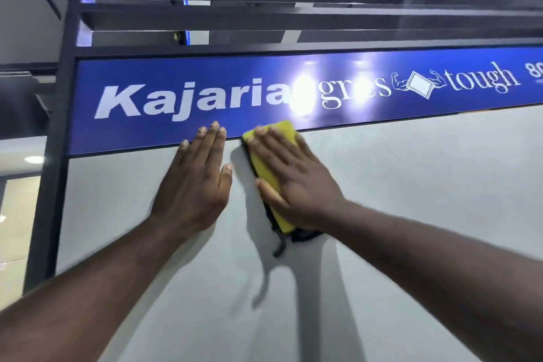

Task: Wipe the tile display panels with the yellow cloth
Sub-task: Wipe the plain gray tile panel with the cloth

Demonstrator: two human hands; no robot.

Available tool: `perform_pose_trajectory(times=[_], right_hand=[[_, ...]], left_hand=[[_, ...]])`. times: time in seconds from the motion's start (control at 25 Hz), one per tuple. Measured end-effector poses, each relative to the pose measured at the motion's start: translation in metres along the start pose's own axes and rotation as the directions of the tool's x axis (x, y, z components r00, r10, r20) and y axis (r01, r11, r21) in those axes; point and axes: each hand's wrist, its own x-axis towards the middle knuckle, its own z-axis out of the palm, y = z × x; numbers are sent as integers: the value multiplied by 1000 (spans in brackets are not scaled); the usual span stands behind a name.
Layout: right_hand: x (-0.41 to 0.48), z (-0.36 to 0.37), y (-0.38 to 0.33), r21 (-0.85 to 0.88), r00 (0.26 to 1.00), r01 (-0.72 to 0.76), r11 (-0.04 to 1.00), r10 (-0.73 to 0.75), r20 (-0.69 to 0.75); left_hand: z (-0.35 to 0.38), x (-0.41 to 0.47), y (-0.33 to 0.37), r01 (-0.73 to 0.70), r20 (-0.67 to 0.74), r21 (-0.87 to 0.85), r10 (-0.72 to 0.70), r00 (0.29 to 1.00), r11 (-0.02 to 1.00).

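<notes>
Up at the panel's top edge, your right hand [296,182] presses the yellow cloth [283,132] flat on the grey tile panel [411,200], fingers straight. Cloth tip overlaps the blue sign [147,135]. Your left hand [194,185] lies flat just beside it, fingers together.

Left hand [195,185] lies flat on the tile display panel [411,214], just left of the right hand [293,182], the two near but apart. The right hand lies on the cloth [286,131], pressing it to the panel. Both are at the panel's top edge, with the left fingers [213,138] reaching onto the sign band [147,132] directly above. Frame post [55,156] runs down the panel's left side, and overhead rails [293,20] sit above the sign.
</notes>
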Motion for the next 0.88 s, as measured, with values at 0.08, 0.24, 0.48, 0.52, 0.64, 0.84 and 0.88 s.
perform_pose_trajectory(times=[0.08,0.24,0.48,0.52,0.64,0.84,0.88], right_hand=[[-4,-12,29,1,954,295,955,-294,62],[-11,-13,54,83,933,-359,930,359,18],[-40,-31,96,-4,950,292,956,-290,118],[-35,-28,104,-8,997,58,998,-58,60],[-29,-21,85,69,901,-433,899,433,12],[-57,-37,108,20,947,295,955,-296,125],[-51,-35,119,9,988,132,991,-132,76]], left_hand=[[7,3,14,50,-23,-16,-51,998,999],[18,-9,30,116,-74,95,-109,991,989],[19,-16,33,112,-59,173,-103,993,979],[18,-17,34,121,-56,172,-113,992,978],[17,-19,33,125,-51,177,-118,992,976],[16,-18,33,99,-6,206,-100,995,973],[16,-18,32,67,8,212,-71,997,975]])
